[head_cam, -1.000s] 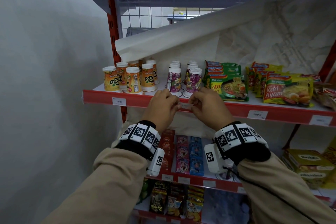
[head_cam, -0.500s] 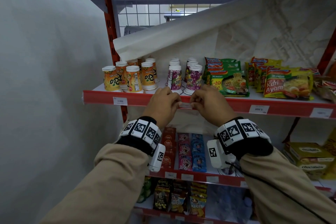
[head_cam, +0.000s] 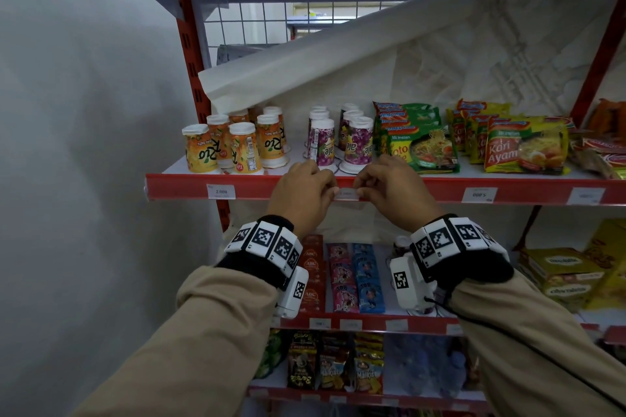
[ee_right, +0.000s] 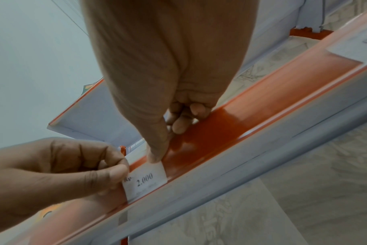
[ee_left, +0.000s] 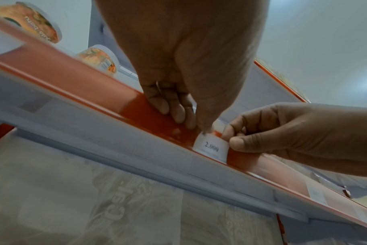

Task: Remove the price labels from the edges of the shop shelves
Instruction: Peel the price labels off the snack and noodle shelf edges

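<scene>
Both hands are up at the red edge strip (head_cam: 440, 191) of the shelf that carries the drinks and noodles, working on one white label (head_cam: 347, 194) printed "2.000". The left hand (head_cam: 303, 195) has its fingers curled over the top of the strip, and its thumb and forefinger nip the label's left end; from the left wrist view the thumb tip comes down on the label (ee_left: 211, 149) at its upper corner while the other fingertips (ee_left: 179, 116) press on the red face just beside it. The right hand (head_cam: 393, 191) does the same from the other side, thumb and forefinger pinching the label's right end; in the right wrist view the thumb sits on the top edge of the label (ee_right: 144, 179) and the remaining fingers (ee_right: 179, 126) curl against the strip. The label's lower edge is tucked into the strip's bottom lip, and its top looks lifted a little off the red face. On the shelf just behind the hands stand purple cups (head_cam: 355, 142), with orange cups (head_cam: 237, 145) to their left and noodle packets (head_cam: 423, 142) to their right. Further labels sit in the same strip: one (head_cam: 221, 191) near its left end reading "2.000" and two (head_cam: 479, 195) off to the right. A lower shelf holds sachets (head_cam: 352, 276) and has its own row of labels along its edge.
</scene>
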Tool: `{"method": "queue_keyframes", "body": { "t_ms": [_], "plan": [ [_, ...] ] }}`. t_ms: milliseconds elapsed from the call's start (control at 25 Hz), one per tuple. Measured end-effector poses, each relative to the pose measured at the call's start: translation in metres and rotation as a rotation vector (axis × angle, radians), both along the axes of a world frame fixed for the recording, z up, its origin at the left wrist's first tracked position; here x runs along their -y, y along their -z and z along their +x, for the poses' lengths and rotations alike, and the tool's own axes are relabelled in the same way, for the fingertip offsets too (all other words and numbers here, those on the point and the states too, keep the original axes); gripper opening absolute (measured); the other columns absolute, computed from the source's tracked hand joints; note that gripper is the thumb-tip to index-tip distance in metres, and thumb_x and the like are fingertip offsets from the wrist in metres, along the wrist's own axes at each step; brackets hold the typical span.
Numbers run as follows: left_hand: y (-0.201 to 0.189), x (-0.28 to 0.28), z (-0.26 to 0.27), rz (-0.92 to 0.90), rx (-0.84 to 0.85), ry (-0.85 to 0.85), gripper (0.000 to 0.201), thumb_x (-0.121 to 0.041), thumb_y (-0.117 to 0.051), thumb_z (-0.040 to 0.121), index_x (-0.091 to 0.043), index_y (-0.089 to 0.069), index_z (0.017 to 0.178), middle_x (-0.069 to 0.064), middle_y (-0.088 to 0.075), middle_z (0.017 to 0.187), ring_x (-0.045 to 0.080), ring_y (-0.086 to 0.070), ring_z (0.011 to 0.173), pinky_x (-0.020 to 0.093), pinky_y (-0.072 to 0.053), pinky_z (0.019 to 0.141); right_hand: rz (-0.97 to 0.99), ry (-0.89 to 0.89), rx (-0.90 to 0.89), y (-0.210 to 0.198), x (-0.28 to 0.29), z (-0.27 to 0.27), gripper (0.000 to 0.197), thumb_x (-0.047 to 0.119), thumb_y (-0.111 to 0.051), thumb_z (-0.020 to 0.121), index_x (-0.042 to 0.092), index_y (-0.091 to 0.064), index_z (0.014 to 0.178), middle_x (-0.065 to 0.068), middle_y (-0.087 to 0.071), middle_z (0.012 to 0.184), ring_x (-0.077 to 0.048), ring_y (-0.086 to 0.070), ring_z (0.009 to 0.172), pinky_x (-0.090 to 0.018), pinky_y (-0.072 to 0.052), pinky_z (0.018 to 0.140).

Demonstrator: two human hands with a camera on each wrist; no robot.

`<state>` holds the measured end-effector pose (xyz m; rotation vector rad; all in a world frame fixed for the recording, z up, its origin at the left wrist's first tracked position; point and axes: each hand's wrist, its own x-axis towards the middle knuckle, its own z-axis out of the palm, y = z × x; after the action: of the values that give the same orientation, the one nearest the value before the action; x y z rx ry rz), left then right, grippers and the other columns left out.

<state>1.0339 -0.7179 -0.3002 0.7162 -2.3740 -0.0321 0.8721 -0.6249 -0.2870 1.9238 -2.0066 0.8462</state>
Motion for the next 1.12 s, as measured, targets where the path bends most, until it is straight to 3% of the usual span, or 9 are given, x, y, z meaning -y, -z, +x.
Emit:
{"method": "queue_keyframes", "body": {
  "t_ms": [160, 360, 480, 680, 880, 1040, 1120],
  "plan": [
    [0.001, 0.0, 0.001, -0.031, 0.017, -0.038, 0.022, -0.035, -0.054, 0.094, -0.016, -0.064, 0.1, 0.004, -0.055, 0.096, 0.023, -0.047, 0.096, 0.032, -0.036, 0.074, -0.024, 0.006, 0.007, 0.002, -0.001, -0.001, 0.009, 0.017, -0.072, 0.082, 0.019, -0.07, 0.09, 0.005, -0.047, 0.082, -0.02, -0.044, 0.091, -0.027, -0.03, 0.075],
    [0.001, 0.003, 0.008, -0.001, -0.015, 0.039, 0.012, -0.03, -0.057, 0.093, -0.019, -0.06, 0.097, 0.002, -0.058, 0.095, 0.023, -0.049, 0.093, 0.037, -0.043, 0.075, -0.054, 0.019, 0.022, 0.005, -0.001, 0.001, 0.009, 0.018, -0.073, 0.08, 0.019, -0.071, 0.089, 0.004, -0.048, 0.081, -0.018, -0.044, 0.089, -0.026, -0.029, 0.073],
    [0.0, 0.005, 0.009, 0.003, -0.002, 0.059, 0.014, -0.029, -0.057, 0.093, -0.019, -0.057, 0.103, 0.001, -0.06, 0.098, 0.023, -0.05, 0.094, 0.039, -0.044, 0.077, -0.08, 0.011, 0.079, 0.004, -0.003, 0.001, 0.012, 0.017, -0.075, 0.079, 0.018, -0.071, 0.09, 0.002, -0.052, 0.082, -0.018, -0.047, 0.088, -0.028, -0.034, 0.072],
    [-0.004, 0.007, 0.008, -0.058, 0.035, 0.049, 0.009, -0.028, -0.059, 0.091, -0.019, -0.058, 0.093, 0.0, -0.06, 0.094, 0.022, -0.051, 0.09, 0.035, -0.042, 0.071, -0.113, 0.001, 0.156, 0.006, -0.008, -0.002, 0.017, 0.007, -0.074, 0.077, 0.014, -0.071, 0.092, -0.002, -0.059, 0.084, -0.02, -0.052, 0.089, -0.034, -0.045, 0.078],
    [-0.011, -0.003, 0.004, -0.224, 0.083, -0.058, 0.012, -0.028, -0.06, 0.086, -0.017, -0.06, 0.091, 0.003, -0.061, 0.092, 0.025, -0.05, 0.094, 0.033, -0.037, 0.07, -0.144, 0.068, 0.018, 0.007, -0.027, -0.023, 0.018, 0.011, -0.076, 0.074, 0.014, -0.068, 0.09, -0.001, -0.061, 0.087, -0.022, -0.051, 0.092, -0.026, -0.033, 0.076],
    [-0.016, -0.017, -0.011, -0.271, 0.068, -0.091, 0.026, -0.042, -0.062, 0.082, -0.016, -0.061, 0.089, 0.003, -0.056, 0.092, 0.024, -0.052, 0.086, 0.033, -0.037, 0.07, -0.147, 0.178, -0.043, 0.005, -0.056, -0.053, 0.019, 0.017, -0.077, 0.074, 0.016, -0.068, 0.09, -0.002, -0.063, 0.093, -0.024, -0.051, 0.095, -0.036, -0.044, 0.08],
    [-0.015, -0.029, -0.03, -0.248, 0.104, -0.069, 0.029, -0.046, -0.06, 0.084, -0.02, -0.06, 0.096, 0.0, -0.055, 0.098, 0.022, -0.052, 0.093, 0.033, -0.04, 0.075, -0.15, 0.218, -0.093, 0.005, -0.071, -0.069, 0.021, 0.016, -0.078, 0.072, 0.016, -0.066, 0.09, -0.003, -0.063, 0.096, -0.028, -0.052, 0.096, -0.04, -0.044, 0.08]
  ]
}}
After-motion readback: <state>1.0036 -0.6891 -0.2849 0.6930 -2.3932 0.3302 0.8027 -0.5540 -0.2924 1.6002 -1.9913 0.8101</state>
